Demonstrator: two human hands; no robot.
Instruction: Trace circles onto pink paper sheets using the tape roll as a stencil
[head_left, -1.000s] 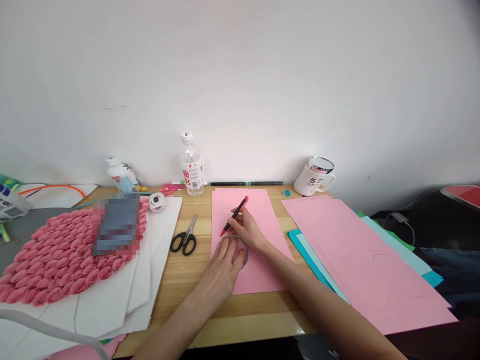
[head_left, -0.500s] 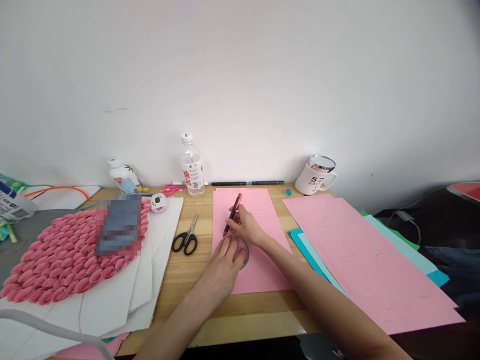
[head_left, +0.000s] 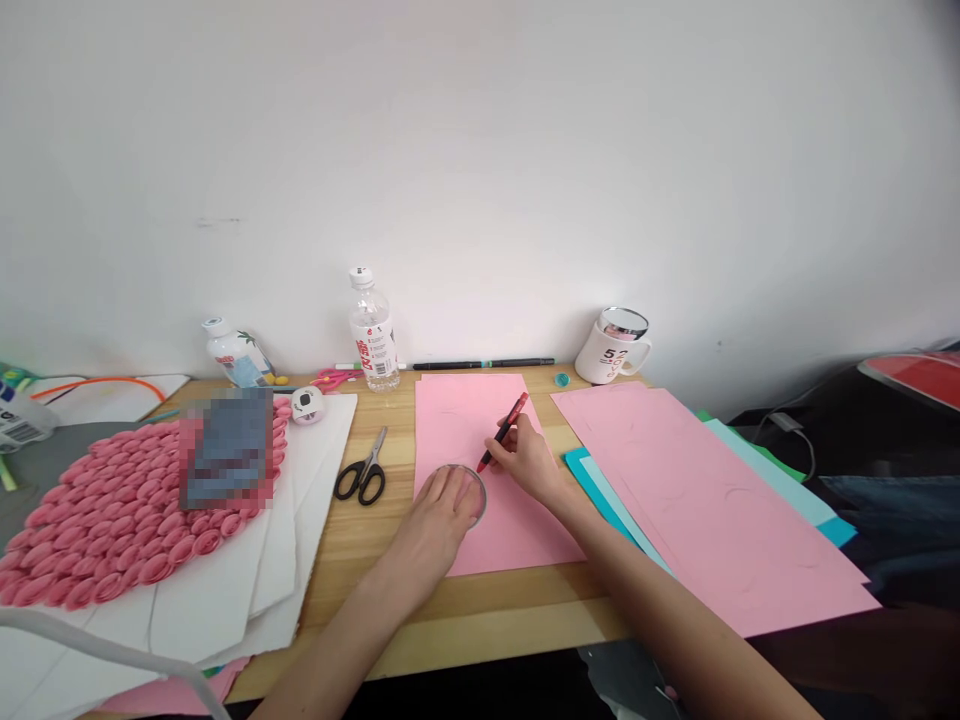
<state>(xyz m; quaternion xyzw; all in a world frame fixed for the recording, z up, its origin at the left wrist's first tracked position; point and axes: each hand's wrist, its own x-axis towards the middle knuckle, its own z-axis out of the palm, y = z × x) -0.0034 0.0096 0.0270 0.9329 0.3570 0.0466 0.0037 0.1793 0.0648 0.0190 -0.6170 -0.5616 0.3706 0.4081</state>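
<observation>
A pink paper sheet (head_left: 469, 420) lies on the wooden desk (head_left: 375, 560) in front of me. My left hand (head_left: 442, 512) presses flat, fingers spread, on a round clear lid (head_left: 478, 490) that rests on the sheet. My right hand (head_left: 529, 460) pinches a red and black pen (head_left: 504, 432), its tip touching the paper at the lid's right edge. Black scissors (head_left: 364, 470) lie left of the sheet.
A round mat of pink paper rolls (head_left: 112, 520) sits on white sheets at the left. Along the wall stand a water bottle (head_left: 371, 330), a small bottle (head_left: 229, 352), a black marker (head_left: 484, 363) and a white mug (head_left: 611, 350). Large pink (head_left: 712, 500) and teal sheets lie at right.
The pen tip has travelled from the lid's upper left round to its right edge, and my right hand moved right with it. My left hand stays pressed on the lid.
</observation>
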